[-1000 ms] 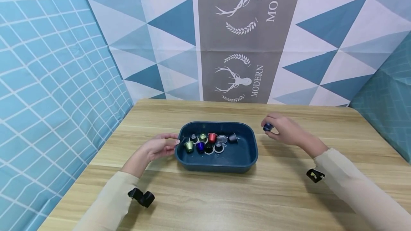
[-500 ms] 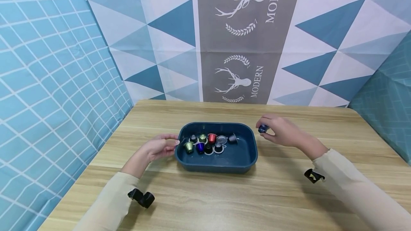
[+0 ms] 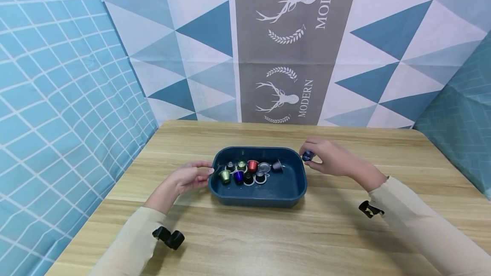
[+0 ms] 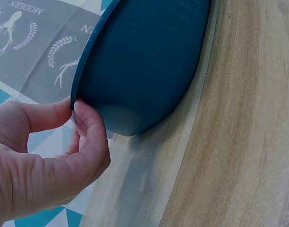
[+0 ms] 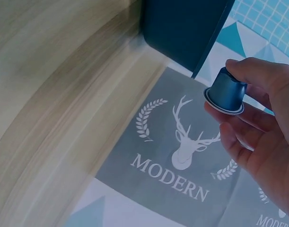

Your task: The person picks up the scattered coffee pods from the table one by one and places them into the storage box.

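Note:
A dark blue rectangular bin (image 3: 253, 202) with rounded corners stands on the wooden table, several coffee capsules inside it. My left hand (image 3: 190, 176) pinches the bin's left rim between thumb and fingers, as the left wrist view shows close up. Beside the right end of the bin, my right hand (image 3: 331, 157) holds a dark blue coffee capsule (image 5: 225, 93) between thumb and fingertips, its foil rim facing down toward the fingers. Among the capsules in the bin are a red one (image 3: 252, 165), a light green one (image 3: 225, 176) and a bright blue one (image 3: 239, 177).
The wooden table (image 3: 245, 242) runs back to a wall cloth (image 3: 284, 54) with triangles and deer prints. A blue tiled-pattern cloth (image 3: 65, 97) hangs along the left side, a teal one (image 3: 460, 110) at the right. Black wrist cameras sit on both sleeves.
My right hand has moved left with the blue capsule, from out over the table to right by the bin's right rim. The left hand keeps its pinch on the rim.

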